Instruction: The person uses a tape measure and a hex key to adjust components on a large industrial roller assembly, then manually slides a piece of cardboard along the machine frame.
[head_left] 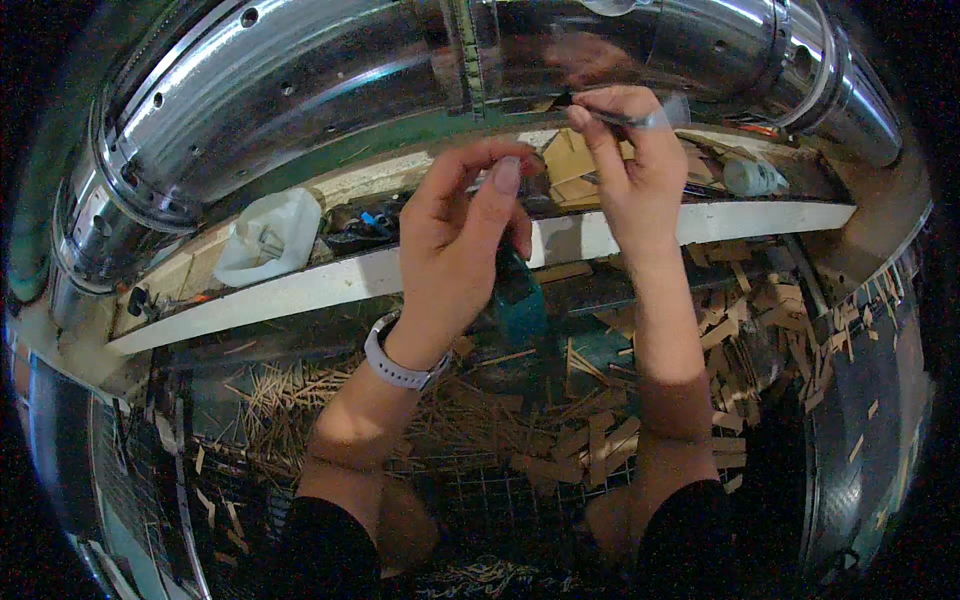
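Note:
My right hand (pixel 640 160) is raised near the large metal cylinder. Its thumb and fingers pinch a slim tool (pixel 632 121) with a dark pointed tip and a clear, blurred back end; its exact kind does not show. Lower and to the left is my left hand (pixel 455 225), with a pale watch strap on the wrist. The left fingers are curled in with the thumb against them; whatever they hold, if anything, is hidden. Just below those fingers a teal object (pixel 520 305) hangs or lies in shadow, and I cannot tell whether the hand touches it.
Shiny metal cylinders (pixel 330 90) with holes span the far side. In front runs a white-edged ledge (pixel 700 222) with a white plastic tub (pixel 268 240), cardboard pieces (pixel 572 165) and a translucent container (pixel 752 178). Cardboard strips and scraps (pixel 600 445) litter the area below.

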